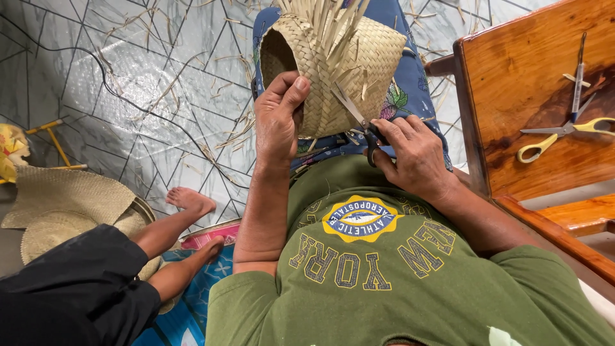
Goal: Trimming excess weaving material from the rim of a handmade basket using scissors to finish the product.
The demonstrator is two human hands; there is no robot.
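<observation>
Left hand (277, 122) has a closed grip on the woven basket (349, 70) resting on the lap. Right hand (415, 157) holds black scissors (360, 122), blades at loose strand ends. Best practice: snip flush, keep blades off the weave, thumb clear.

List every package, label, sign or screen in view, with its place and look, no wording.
No packages, signs or screens show.
Printed badge: on the chest of the green shirt, a yellow scalloped oval with a dark blue centre.
Printed lettering: arched around the badge, pale letters with dark outlines.
</observation>
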